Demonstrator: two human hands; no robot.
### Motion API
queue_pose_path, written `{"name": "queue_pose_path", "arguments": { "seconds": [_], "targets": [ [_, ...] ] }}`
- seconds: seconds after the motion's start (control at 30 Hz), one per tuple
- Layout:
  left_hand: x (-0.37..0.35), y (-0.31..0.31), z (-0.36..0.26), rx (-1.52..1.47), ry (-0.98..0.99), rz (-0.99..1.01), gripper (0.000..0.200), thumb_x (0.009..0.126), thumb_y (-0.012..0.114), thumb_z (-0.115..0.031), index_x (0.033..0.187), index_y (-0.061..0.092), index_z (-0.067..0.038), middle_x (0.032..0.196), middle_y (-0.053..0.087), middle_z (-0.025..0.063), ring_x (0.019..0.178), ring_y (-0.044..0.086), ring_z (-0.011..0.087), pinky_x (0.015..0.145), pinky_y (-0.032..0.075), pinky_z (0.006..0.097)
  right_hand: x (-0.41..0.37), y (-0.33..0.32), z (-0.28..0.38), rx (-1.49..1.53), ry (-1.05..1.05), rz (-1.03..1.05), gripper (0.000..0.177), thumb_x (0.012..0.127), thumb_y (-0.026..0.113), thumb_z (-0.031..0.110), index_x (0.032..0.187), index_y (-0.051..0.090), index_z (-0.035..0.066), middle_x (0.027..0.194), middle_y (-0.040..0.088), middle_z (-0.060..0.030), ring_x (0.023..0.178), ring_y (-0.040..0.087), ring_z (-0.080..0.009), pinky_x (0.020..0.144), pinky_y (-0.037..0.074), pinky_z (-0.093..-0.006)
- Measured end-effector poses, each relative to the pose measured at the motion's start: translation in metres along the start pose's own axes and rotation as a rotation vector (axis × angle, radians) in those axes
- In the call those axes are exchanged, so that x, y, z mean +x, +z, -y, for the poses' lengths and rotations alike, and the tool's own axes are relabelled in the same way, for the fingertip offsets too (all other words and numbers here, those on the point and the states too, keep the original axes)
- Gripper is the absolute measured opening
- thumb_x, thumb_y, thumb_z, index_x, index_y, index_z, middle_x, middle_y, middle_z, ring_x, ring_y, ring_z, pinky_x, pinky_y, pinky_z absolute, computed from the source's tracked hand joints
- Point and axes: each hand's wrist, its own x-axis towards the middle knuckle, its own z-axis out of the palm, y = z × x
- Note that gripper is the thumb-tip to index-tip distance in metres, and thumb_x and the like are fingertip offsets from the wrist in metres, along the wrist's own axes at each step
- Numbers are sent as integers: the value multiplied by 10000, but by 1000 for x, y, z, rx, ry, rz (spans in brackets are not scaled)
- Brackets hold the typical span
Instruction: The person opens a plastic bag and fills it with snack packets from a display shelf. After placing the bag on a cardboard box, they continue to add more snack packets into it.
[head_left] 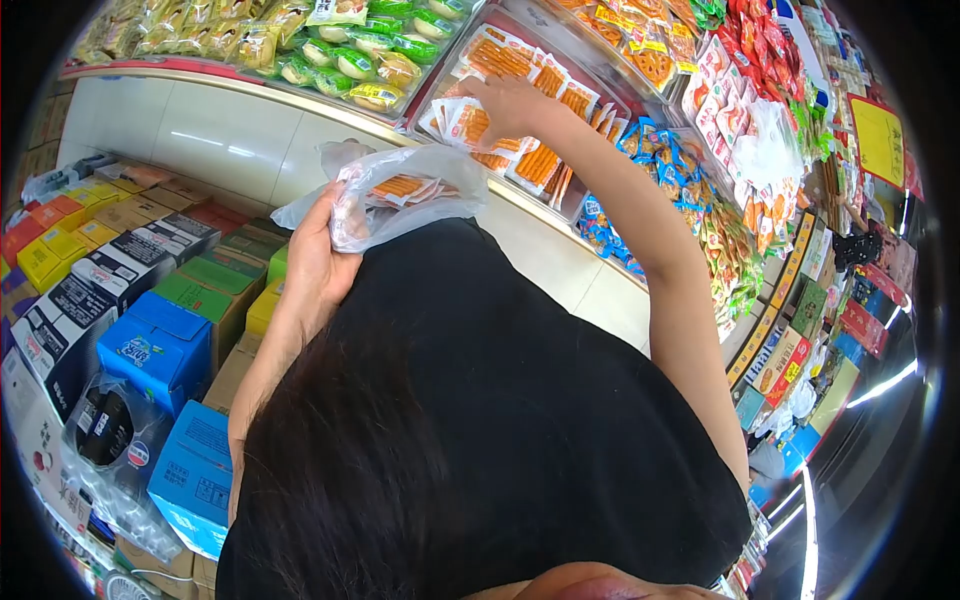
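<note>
My left hand (318,262) is closed on the edge of a clear plastic bag (365,228), held in front of my body. Inside the bag lie several snack packets (402,187) with orange-brown sticks. My right hand (508,108) reaches out over a clear display bin (572,208) filled with similar snack packets (540,163). Its thumb and fingers are spread apart at the packets on the bin's left side. Whether the fingertips touch a packet is hard to see.
Green-wrapped packets (355,62) fill the bin to the left. Blue-wrapped snacks (665,160) lie to the right, red packets (765,50) beyond them. Stacked cartons, including a blue box (155,350), stand at my left. A tiled white counter front (220,135) runs below the bins.
</note>
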Motion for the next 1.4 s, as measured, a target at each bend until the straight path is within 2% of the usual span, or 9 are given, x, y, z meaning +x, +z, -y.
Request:
{"name": "queue_pose_path", "arguments": {
  "seconds": [0.4, 0.6, 0.83, 1.0, 1.2, 1.23, 1.27, 1.3, 1.4],
  "targets": [
    [4, 9, 4, 25, 7, -65, 168, 908, 508, -138, 1015, 559, -19, 752, 528, -4, 625, 464, 72, 551, 410, 214, -39, 19, 16, -122, -87, -429, 559, 593, 771, 312, 1014, 495, 68, 901, 598, -133, 892, 580, -272, 734, 419, -391],
    [20, -19, 6, -19, -38, 198, 170, 900, 515, -117, 1033, 551, -16, 883, 590, 45, 727, 539, 110, 617, 442, 233, -52, 32, 22, -72, -3, -497, 552, 628, 758, 215, 1072, 464, 70, 939, 570, -147, 912, 563, -316, 784, 427, -417],
    [9, 4, 8, 21, -7, 29, 177, 903, 522, -129, 1038, 551, -19, 854, 588, 35, 712, 538, 101, 604, 446, 229, -60, 44, 15, 176, -52, -480, 547, 675, 726, 221, 1121, 449, 65, 982, 578, -180, 936, 566, -350, 767, 461, -430],
    [5, 1, 5, 10, -18, 123, 201, 902, 525, -134, 1067, 548, -20, 902, 597, 45, 756, 555, 104, 636, 459, 225, -62, 35, 1, 384, 73, -337, 585, 731, 688, 301, 1204, 451, 53, 1068, 572, -218, 971, 553, -386, 801, 463, -420],
    [-12, 34, 5, 24, -6, -64, 206, 907, 514, -128, 1082, 544, -22, 846, 582, 25, 681, 523, 88, 572, 431, 222, -72, 39, -15, 666, -16, -392, 751, 667, 692, 494, 1142, 515, -60, 1060, 604, -215, 935, 605, -282, 818, 458, -336],
    [-6, 26, 5, 28, -9, -62, 206, 907, 514, -128, 1082, 544, -22, 846, 582, 25, 681, 523, 88, 572, 431, 222, -81, 26, 0, 848, -29, -96, 734, 671, 685, 512, 1110, 541, -59, 1048, 608, -205, 929, 599, -260, 817, 452, -323],
    [4, 10, 5, 24, -32, 66, 231, 913, 494, -132, 1101, 530, -3, 949, 586, 66, 824, 547, 141, 725, 450, 284, -88, 19, 14, 1018, -42, 207, 720, 674, 678, 529, 1078, 567, -57, 1035, 612, -195, 923, 594, -239, 817, 445, -311],
    [11, 0, 5, 19, -54, 194, 256, 919, 473, -136, 1121, 516, 16, 1053, 591, 107, 967, 570, 195, 878, 470, 346, -89, 21, 22, 1024, -84, 175, 652, 683, 681, 533, 1016, 611, -23, 982, 628, -137, 870, 590, -185, 774, 447, -281],
    [15, -5, 2, -48, -116, 336, 254, 919, 475, -139, 1118, 521, 12, 1058, 591, 110, 972, 570, 198, 883, 468, 351, -69, 53, 27, 1285, -17, 411, 618, 707, 671, 534, 1015, 611, 1, 936, 632, -90, 838, 590, -143, 735, 451, -261]
  ]
}}
